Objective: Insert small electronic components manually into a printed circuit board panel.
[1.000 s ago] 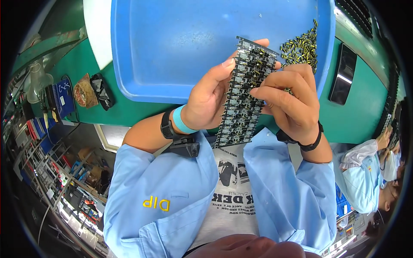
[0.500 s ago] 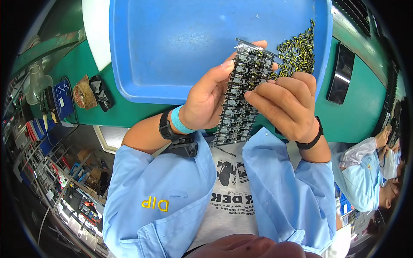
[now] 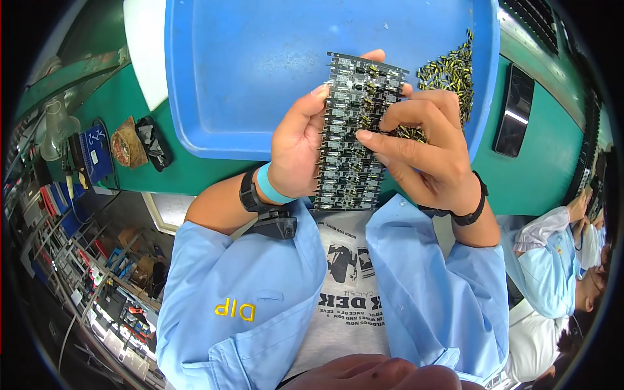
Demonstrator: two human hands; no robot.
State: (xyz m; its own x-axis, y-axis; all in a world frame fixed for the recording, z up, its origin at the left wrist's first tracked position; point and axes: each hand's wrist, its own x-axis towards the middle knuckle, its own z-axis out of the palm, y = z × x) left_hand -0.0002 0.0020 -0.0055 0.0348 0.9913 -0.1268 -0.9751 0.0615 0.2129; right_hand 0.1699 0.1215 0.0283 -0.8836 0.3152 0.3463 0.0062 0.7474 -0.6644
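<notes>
My left hand (image 3: 296,140) grips the left edge of a long dark circuit board panel (image 3: 351,175), thumb on the near face and fingertips showing past its far edges. Rows of small silver, black and yellow-green parts cover the panel, which is held up over the front of a blue tray (image 3: 260,78). My right hand (image 3: 432,149) is bent over the panel's right side, with a fingertip against its middle. Those fingers are closed together, and whatever they pinch is hidden. Small yellow-and-black cylindrical components (image 3: 448,75) lie heaped along the tray's right side.
Right of the tray, a black phone (image 3: 515,110) lies on the green table (image 3: 546,162). At left are a round brown item (image 3: 128,143), a crumpled black wrapper (image 3: 153,143) and a blue box (image 3: 96,153). Another person in a light blue sleeve (image 3: 546,260) works at far right.
The panel has turned more face-on and shifted left, its top edge moving left and slightly up. My left hand moved with it; my right fingers moved left across its face.
</notes>
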